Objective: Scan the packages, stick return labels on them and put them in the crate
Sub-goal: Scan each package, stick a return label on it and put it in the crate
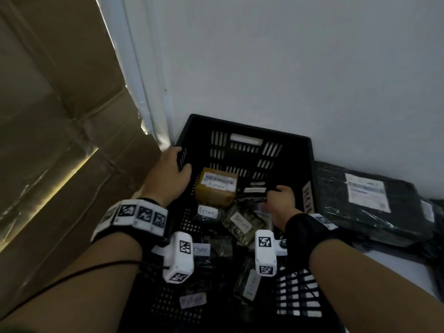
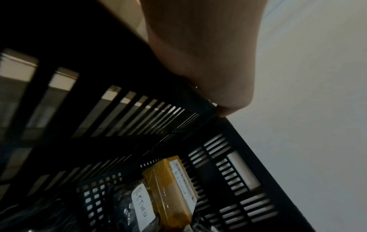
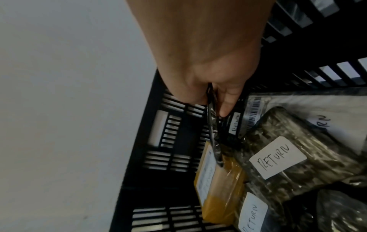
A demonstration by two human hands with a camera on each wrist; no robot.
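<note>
Right hand point(image 3: 208, 66) pinches glossy black package point(image 3: 220, 133).

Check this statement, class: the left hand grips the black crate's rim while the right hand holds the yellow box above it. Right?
Not quite. The right hand pinches a black plastic package; the yellow box lies in the crate, as the right wrist view shows. The left hand does grip the rim.

crate point(image 1: 242, 131): you've got matt black slatted plastic.
brown parcel point(image 1: 216, 192): cardboard under glossy clear tape.
black mailers point(image 1: 367, 207): shiny, crinkled plastic film.
return labels point(image 3: 278, 157): matt white paper, handwritten.
big carton point(image 1: 48, 116): dull cardboard beside you, glossy tape seams.
</note>
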